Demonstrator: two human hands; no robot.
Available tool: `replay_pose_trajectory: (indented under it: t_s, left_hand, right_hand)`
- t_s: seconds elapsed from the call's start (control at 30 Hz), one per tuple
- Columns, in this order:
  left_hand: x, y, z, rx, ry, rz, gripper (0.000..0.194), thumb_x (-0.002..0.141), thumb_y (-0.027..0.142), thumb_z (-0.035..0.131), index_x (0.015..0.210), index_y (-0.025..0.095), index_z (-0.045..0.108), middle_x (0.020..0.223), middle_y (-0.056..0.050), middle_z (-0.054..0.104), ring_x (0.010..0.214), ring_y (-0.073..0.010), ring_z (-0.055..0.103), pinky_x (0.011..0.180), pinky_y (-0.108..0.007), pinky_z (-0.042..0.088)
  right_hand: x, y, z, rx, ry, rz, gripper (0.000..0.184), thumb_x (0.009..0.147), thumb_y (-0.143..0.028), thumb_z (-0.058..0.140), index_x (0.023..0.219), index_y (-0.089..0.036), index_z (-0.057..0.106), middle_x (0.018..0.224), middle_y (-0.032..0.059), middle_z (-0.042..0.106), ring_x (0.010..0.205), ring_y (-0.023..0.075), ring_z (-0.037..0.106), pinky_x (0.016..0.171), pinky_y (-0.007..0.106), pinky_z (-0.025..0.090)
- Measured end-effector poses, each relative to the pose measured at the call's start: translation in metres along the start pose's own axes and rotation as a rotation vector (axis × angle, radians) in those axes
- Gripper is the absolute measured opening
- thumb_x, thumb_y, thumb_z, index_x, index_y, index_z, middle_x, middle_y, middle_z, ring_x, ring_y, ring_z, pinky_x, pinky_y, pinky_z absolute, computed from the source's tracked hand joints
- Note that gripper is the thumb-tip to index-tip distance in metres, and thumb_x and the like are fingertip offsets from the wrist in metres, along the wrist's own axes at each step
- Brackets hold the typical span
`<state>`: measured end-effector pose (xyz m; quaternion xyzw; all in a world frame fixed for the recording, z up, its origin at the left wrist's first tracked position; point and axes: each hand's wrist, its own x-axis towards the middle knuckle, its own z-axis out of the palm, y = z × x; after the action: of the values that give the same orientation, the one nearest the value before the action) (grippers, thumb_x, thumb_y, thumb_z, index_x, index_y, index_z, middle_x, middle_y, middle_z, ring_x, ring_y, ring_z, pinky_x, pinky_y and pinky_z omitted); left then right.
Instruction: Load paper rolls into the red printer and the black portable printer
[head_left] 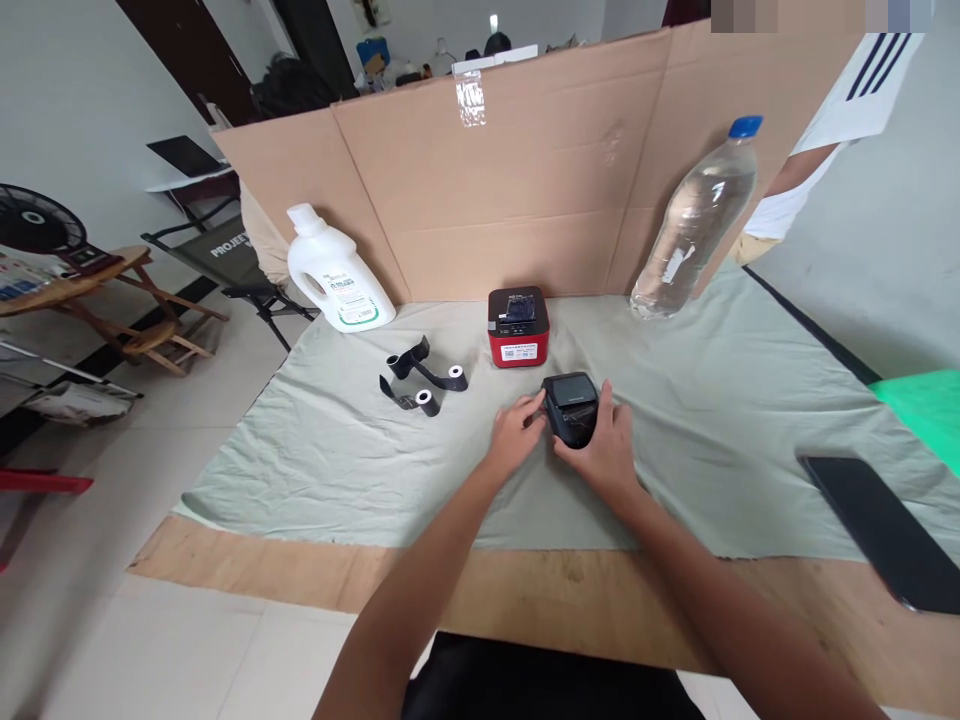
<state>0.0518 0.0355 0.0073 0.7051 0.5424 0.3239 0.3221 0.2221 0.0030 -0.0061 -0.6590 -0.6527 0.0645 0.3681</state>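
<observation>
A small black device (pixel 573 405), which looks like a portable label printer, rests on the grey-green cloth in front of me. My right hand (pixel 609 445) grips its right side, thumb at the near edge and index finger along the far right. Against its left side press the curled fingertips of my left hand (pixel 517 432); what lies under them is hidden. Behind the device stands a red and black box (pixel 518 330) with a white label. To the left lie small black-and-white rolls (pixel 427 403) with loose black strips trailing from them.
A white detergent jug (pixel 337 275) stands at the back left, a clear bottle (pixel 697 230) with a blue cap at the back right. Cardboard (pixel 510 200) walls off the far edge. A black phone (pixel 885 530) lies right. Another person's arm (pixel 802 168) shows behind the cardboard.
</observation>
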Motion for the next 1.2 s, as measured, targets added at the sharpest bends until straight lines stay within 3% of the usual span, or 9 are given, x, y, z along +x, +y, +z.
replay_pose_trajectory:
  t_s: [0.17, 0.47, 0.67, 0.8, 0.87, 0.93, 1.0, 1.1, 1.2]
  left_hand:
    - [0.004, 0.001, -0.001, 0.096, -0.04, -0.029, 0.063, 0.089, 0.015, 0.048, 0.151, 0.03, 0.051, 0.121, -0.003, 0.065, 0.088, -0.0155, 0.064, 0.106, -0.037, 0.045]
    - [0.02, 0.004, -0.001, 0.14, -0.026, -0.051, 0.077, 0.087, 0.012, 0.047, 0.161, 0.031, 0.032, 0.102, -0.002, 0.063, 0.098, -0.02, 0.061, 0.103, -0.038, 0.043]
    - [0.018, 0.004, -0.002, 0.088, 0.023, -0.04, 0.076, 0.086, 0.011, 0.051, 0.158, 0.029, 0.038, 0.099, -0.002, 0.064, 0.092, -0.0183, 0.062, 0.096, -0.034, 0.049]
    - [0.033, 0.024, -0.012, 0.21, 0.085, 0.06, 0.05, 0.095, 0.018, 0.048, 0.142, 0.025, 0.062, 0.109, -0.006, 0.068, 0.091, -0.0183, 0.066, 0.089, -0.031, 0.053]
    - [0.048, 0.044, -0.017, 0.439, -0.011, 0.076, 0.037, 0.095, 0.024, 0.052, 0.126, 0.027, 0.073, 0.111, -0.007, 0.072, 0.101, -0.0224, 0.068, 0.093, -0.034, 0.052]
    - [0.065, 0.066, -0.018, 0.69, -0.256, 0.025, 0.028, 0.091, 0.028, 0.061, 0.113, 0.027, 0.078, 0.11, -0.007, 0.075, 0.106, -0.0268, 0.069, 0.092, -0.038, 0.053]
    - [0.081, 0.086, -0.015, 0.751, -0.362, 0.009, 0.022, 0.082, 0.021, 0.07, 0.102, 0.024, 0.08, 0.106, -0.009, 0.077, 0.103, -0.0289, 0.071, 0.089, -0.039, 0.054]
    - [0.093, 0.103, -0.008, 0.793, -0.43, -0.011, 0.029, 0.07, 0.013, 0.078, 0.098, 0.02, 0.079, 0.102, -0.014, 0.077, 0.101, -0.0308, 0.072, 0.089, -0.04, 0.055]
    - [0.09, 0.103, -0.009, 0.814, -0.412, 0.005, 0.031, 0.072, 0.013, 0.077, 0.102, 0.019, 0.077, 0.107, -0.014, 0.076, 0.105, -0.0303, 0.071, 0.09, -0.039, 0.055]
  right_hand:
    - [0.0, -0.002, 0.001, 0.005, -0.002, -0.005, 0.117, 0.07, -0.048, 0.073, 0.163, -0.021, 0.007, 0.107, 0.0092, 0.041, 0.103, 0.0345, 0.046, 0.094, 0.052, 0.047]
    - [-0.001, -0.005, -0.004, 0.017, -0.052, -0.01, 0.121, 0.068, -0.052, 0.074, 0.162, -0.01, 0.01, 0.107, 0.0125, 0.044, 0.104, 0.036, 0.046, 0.095, 0.055, 0.044]
    - [-0.003, -0.005, -0.005, 0.031, -0.036, -0.01, 0.123, 0.072, -0.059, 0.074, 0.163, -0.015, 0.005, 0.108, 0.0126, 0.046, 0.104, 0.0367, 0.047, 0.094, 0.054, 0.045]
    - [-0.005, -0.001, -0.001, 0.006, 0.002, -0.009, 0.127, 0.071, -0.06, 0.076, 0.164, -0.016, 0.001, 0.109, 0.0123, 0.046, 0.106, 0.0365, 0.048, 0.094, 0.054, 0.047]
    - [-0.005, 0.0, -0.001, 0.008, -0.002, -0.005, 0.128, 0.071, -0.06, 0.076, 0.164, -0.015, 0.0, 0.11, 0.0125, 0.046, 0.107, 0.0364, 0.048, 0.096, 0.055, 0.047]
    - [-0.005, 0.0, -0.001, 0.016, -0.014, -0.006, 0.128, 0.071, -0.059, 0.077, 0.164, -0.015, 0.0, 0.11, 0.0127, 0.047, 0.107, 0.0361, 0.048, 0.097, 0.055, 0.046]
    - [-0.004, 0.001, -0.001, 0.02, -0.016, -0.013, 0.127, 0.072, -0.058, 0.077, 0.164, -0.014, 0.001, 0.11, 0.0128, 0.047, 0.107, 0.0358, 0.048, 0.098, 0.055, 0.046]
    - [-0.004, 0.001, -0.003, 0.035, -0.009, -0.025, 0.127, 0.071, -0.058, 0.077, 0.164, -0.015, 0.003, 0.111, 0.0134, 0.047, 0.106, 0.0357, 0.049, 0.097, 0.056, 0.046]
    - [-0.003, 0.002, -0.005, 0.077, -0.019, -0.006, 0.126, 0.072, -0.062, 0.076, 0.164, -0.016, 0.004, 0.116, 0.0155, 0.048, 0.11, 0.0372, 0.049, 0.099, 0.057, 0.045]
